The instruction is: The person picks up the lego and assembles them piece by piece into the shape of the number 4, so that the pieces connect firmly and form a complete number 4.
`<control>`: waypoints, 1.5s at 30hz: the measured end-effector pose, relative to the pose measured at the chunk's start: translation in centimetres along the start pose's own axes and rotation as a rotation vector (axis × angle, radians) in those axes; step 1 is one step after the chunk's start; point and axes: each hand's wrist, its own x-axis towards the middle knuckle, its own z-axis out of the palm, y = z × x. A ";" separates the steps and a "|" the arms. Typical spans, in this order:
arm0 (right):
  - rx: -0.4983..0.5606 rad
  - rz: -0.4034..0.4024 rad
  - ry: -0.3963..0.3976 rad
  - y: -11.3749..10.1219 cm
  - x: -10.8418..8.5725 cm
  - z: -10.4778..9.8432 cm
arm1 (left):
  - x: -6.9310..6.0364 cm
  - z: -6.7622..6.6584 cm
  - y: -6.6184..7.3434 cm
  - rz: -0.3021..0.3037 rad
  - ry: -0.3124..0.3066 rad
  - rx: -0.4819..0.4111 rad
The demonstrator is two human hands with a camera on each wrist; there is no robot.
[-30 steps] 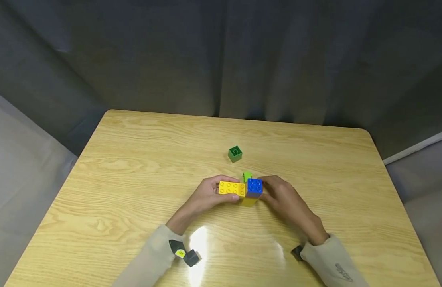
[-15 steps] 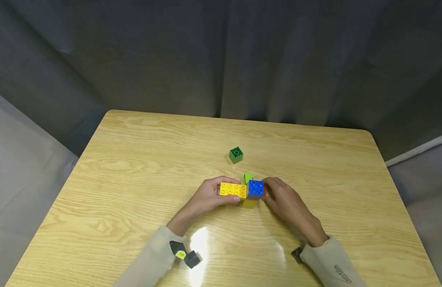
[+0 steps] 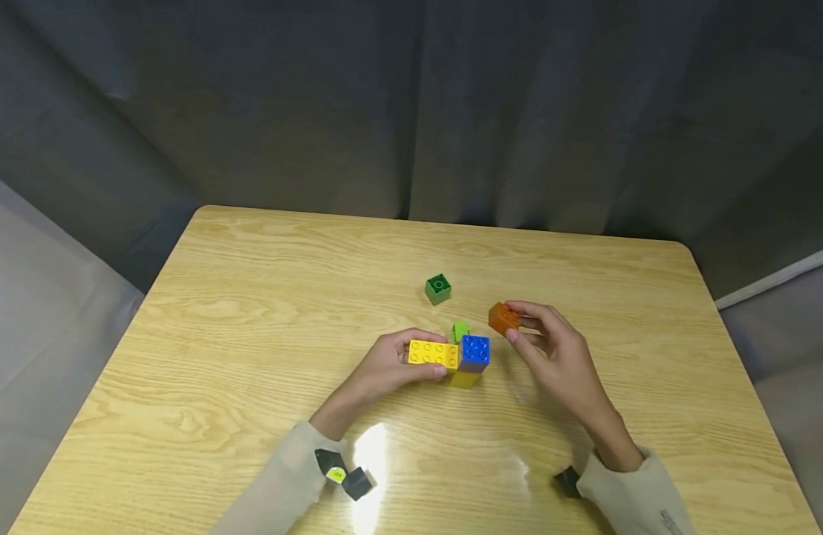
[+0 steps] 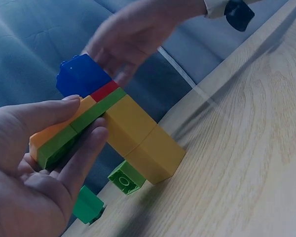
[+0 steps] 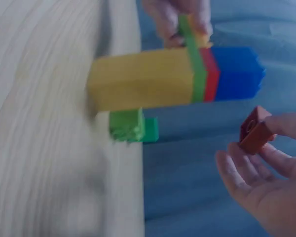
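Note:
A tower of toy bricks stands upright on the table: yellow column point(image 4: 143, 140) below, thin green layer point(image 4: 101, 106), thin red layer point(image 4: 105, 91) and blue brick point(image 3: 475, 349) on top. From its side juts a yellow brick point(image 3: 433, 353), which my left hand point(image 3: 385, 364) grips between thumb and fingers. To the right of the tower, my right hand point(image 3: 564, 357) pinches an orange brick point(image 3: 503, 318) in the air, apart from the blue brick. In the right wrist view, the hollow underside of the orange brick point(image 5: 254, 131) shows.
A light green brick point(image 3: 460, 330) lies just behind the tower, partly hidden in the head view. Farther back, a dark green brick point(image 3: 438, 289) rests hollow side up. The wooden table point(image 3: 284, 275) ends at a dark curtain point(image 3: 411, 111).
My right hand has moved from beside the blue brick, back and to the right, bringing the orange brick into fuller view. The left hand and the tower have hardly moved.

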 end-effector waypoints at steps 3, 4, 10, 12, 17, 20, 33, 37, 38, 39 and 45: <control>0.025 -0.076 0.001 -1.0 -0.2 0.0 | 0.0 0.0 0.0 0.001 -0.002 -0.006; 0.023 -0.100 -0.005 -1.3 -0.3 0.0 | 0.0 0.0 0.0 0.002 -0.002 -0.007; -0.043 -0.226 -0.057 -1.8 -0.4 0.3 | 0.0 0.0 0.0 0.016 -0.011 -0.010; -0.069 -0.254 -0.070 -1.8 -0.4 0.4 | 0.1 0.0 0.0 0.021 -0.017 -0.019; -0.098 -0.282 -0.110 -1.8 -0.4 0.6 | 0.3 0.0 0.1 0.026 -0.023 -0.029; -0.113 -0.283 -0.128 -1.9 -0.4 0.6 | 0.3 0.0 0.1 0.021 -0.019 -0.023; -0.066 -0.321 -0.103 -2.1 -0.4 0.9 | 0.1 0.2 0.1 0.029 -0.011 -0.009; -0.076 -0.326 -0.101 -2.1 -0.3 0.8 | 0.0 0.4 0.1 0.039 -0.015 -0.016; -0.074 -0.327 -0.105 -2.1 -0.3 0.8 | 0.0 0.4 0.1 0.041 -0.016 -0.017; -0.073 -0.328 -0.110 -2.2 -0.4 0.8 | -0.1 0.4 0.1 0.043 -0.017 -0.019; -0.080 -0.365 -0.102 -2.1 -0.7 1.1 | -0.3 0.6 0.2 0.047 -0.013 -0.019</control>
